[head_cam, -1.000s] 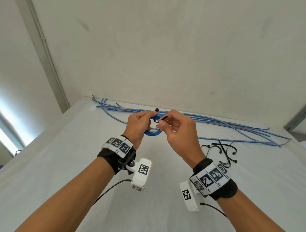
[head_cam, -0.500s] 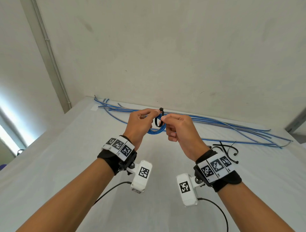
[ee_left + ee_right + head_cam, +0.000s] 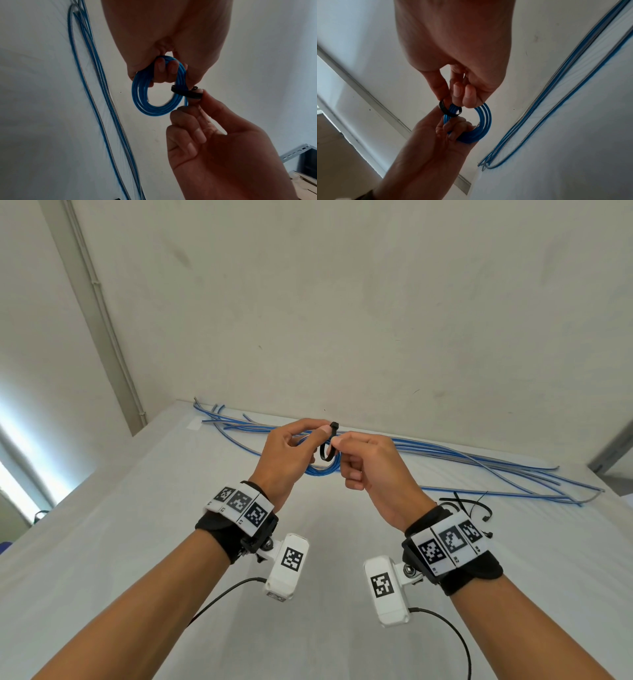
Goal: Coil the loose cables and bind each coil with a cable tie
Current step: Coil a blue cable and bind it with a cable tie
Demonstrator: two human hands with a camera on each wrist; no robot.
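A small coil of blue cable (image 3: 322, 470) is held up above the table (image 3: 137, 525), between the two hands. It's made of several round loops of thin, glossy, plastic-coated wire. A black cable tie (image 3: 328, 448) is looped around one side of the coil as a flat, smooth band, still slack, with its little square head poking up at the top.

The coil is gripped by the left hand (image 3: 287, 453): fingers are curled through the ring, and the thumb is pressed near the tie's head. The tie band is pinched by the right hand (image 3: 370, 470) between thumb and forefinger, right beside the coil, with the other fingers curled in under it.

Further back, more loose cables (image 3: 445, 455) in blue and grey are laid out long and straight-ish along the wall edge. A few spare black ties (image 3: 474, 503) are seen near the right wrist. The table is covered in plain white cloth.

Square black-and-white marker tags are worn on both wristbands; the small lettering under them can't really be read.
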